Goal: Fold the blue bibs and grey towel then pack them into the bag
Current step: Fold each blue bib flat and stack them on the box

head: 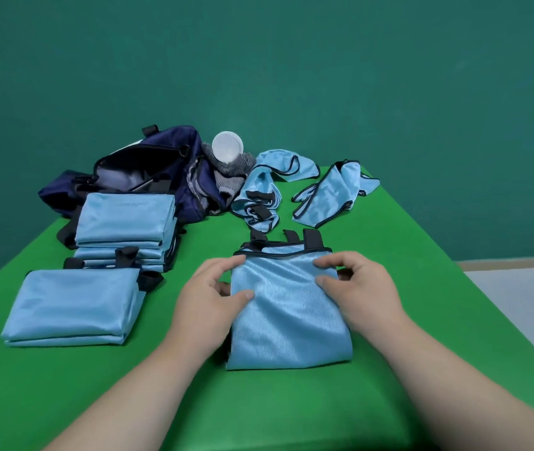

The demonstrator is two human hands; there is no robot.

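A blue bib (pixel 287 317), folded into a narrow panel with black straps at its far end, lies on the green table in front of me. My left hand (pixel 213 294) pinches its left edge between thumb and fingers. My right hand (pixel 356 284) pinches the right edge the same way. One folded bib (pixel 70 304) lies at the left, and a stack of folded bibs (pixel 126 226) sits behind it. Two crumpled bibs (pixel 259 193) (pixel 330 193) lie further back. The navy bag (pixel 148 170) stands open at the back left, with the grey towel (pixel 230 177) bunched against it.
A white cup (pixel 227 147) rests on the grey towel beside the bag. The green table (pixel 421 288) drops off at its right edge, with pale floor beyond. A green wall rises behind the table.
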